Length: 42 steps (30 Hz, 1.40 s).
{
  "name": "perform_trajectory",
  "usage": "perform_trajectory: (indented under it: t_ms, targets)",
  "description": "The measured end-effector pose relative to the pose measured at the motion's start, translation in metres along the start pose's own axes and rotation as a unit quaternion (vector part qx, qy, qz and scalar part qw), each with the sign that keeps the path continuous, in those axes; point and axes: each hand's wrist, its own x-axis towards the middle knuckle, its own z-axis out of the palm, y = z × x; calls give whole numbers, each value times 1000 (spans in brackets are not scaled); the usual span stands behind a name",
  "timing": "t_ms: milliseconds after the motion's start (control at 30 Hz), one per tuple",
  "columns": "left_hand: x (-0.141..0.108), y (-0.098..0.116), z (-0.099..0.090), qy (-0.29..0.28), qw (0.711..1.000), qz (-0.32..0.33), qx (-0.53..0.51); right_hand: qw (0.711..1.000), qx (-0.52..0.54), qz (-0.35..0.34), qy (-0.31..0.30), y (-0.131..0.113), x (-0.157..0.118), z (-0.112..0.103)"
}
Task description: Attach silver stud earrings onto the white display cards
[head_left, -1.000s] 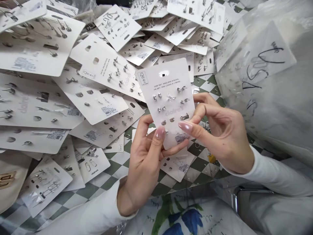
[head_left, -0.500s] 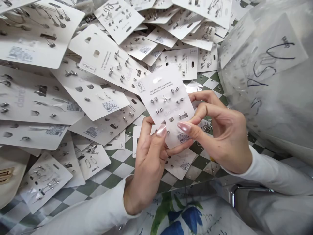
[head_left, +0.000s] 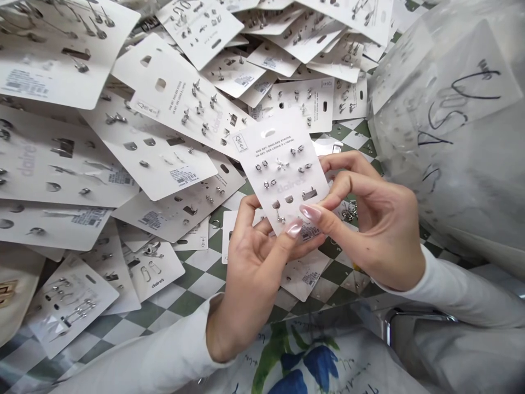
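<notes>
Right of the heap of cards [head_left: 164, 153] spread toward 9 and 10 o'clock, we have the earring card [head_left: 283, 175] raised at the middle, long axis running from 5 to 11 o'clock, its slotted top toward 11. Below it, at 7 o'clock, our left hand [head_left: 256, 262], half closed, grips its lower end, thumb in front, fingers behind; at 4 o'clock our right hand [head_left: 373, 224], fingers bent, pinches its lower right edge between thumb and forefinger.
</notes>
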Motion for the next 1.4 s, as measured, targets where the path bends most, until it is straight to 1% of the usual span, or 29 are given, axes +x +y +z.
perform_trajectory:
  t_ms: [333,500,633,767,867,967,1033,1133,1233,1300,1400]
  targets:
    - [-1,-2,0,15,999,1,30,1000,16,1,3,0,-1,1]
    - [0,-2,1,29,999,0,43,1000,6,8,3,0,-1,1]
    - [0,-3,0,28,999,4,45,1000,-2,-4,11,-1,-2,2]
    - [-1,-3,-1,45,997,8,56,998,-33,-35,29,1,-4,5]
    - [-2,-4,-1,50,997,15,63,992,-82,-88,40,4,-5,6]
    - [-4,-4,-3,54,996,25,61,979,-156,-133,21,6,-6,6]
    - [-5,-5,-4,57,996,28,57,974,-179,-140,9,5,-6,5]
    - [-5,-5,-4,64,996,27,55,984,-132,-118,8,3,-5,6]
    - [-7,-5,-4,83,992,42,80,990,-66,-123,32,3,-6,8]
    - [-8,-4,-4,106,986,58,111,988,-55,-135,49,5,-9,11]
    - [-11,-4,-4,132,977,74,149,991,-47,-113,51,6,-16,18]
